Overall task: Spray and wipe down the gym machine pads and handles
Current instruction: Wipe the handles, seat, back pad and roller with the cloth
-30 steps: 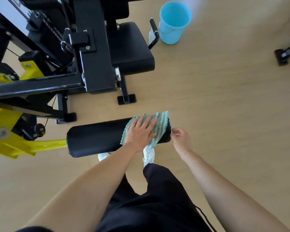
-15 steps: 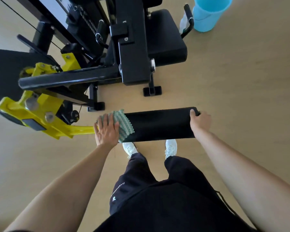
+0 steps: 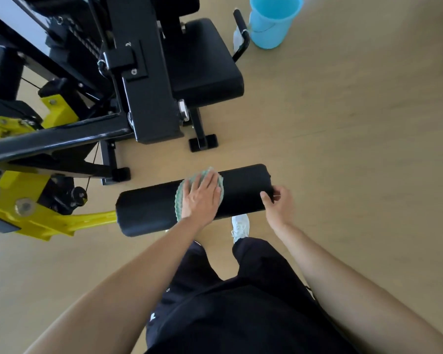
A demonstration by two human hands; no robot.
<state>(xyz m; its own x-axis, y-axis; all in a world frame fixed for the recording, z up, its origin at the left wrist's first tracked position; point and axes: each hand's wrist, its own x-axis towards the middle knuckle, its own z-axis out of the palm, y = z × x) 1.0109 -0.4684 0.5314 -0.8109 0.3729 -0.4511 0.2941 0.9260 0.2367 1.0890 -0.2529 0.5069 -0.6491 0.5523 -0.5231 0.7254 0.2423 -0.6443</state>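
A black cylindrical roller pad [image 3: 149, 208] lies across the view in front of my legs, fixed to a yellow lever arm [image 3: 49, 223]. My left hand [image 3: 202, 198] lies flat with straight fingers on a green cloth [image 3: 180, 198], pressing it onto the middle of the pad. My right hand [image 3: 279, 203] grips the pad's right end, thumb on top and fingers curled round the end. Behind the pad stands the machine's black seat pad [image 3: 205, 62] with a black side handle [image 3: 242, 29].
A blue bucket [image 3: 271, 24] stands on the wooden floor behind the seat, with a pale spray bottle [image 3: 237, 38] partly hidden by the handle. The black machine frame [image 3: 143, 85] and its feet fill the left. Bare floor [image 3: 356, 136] spreads to the right.
My left hand has slid the cloth from the pad's left end back toward the middle. My right hand stays at the pad's right end.
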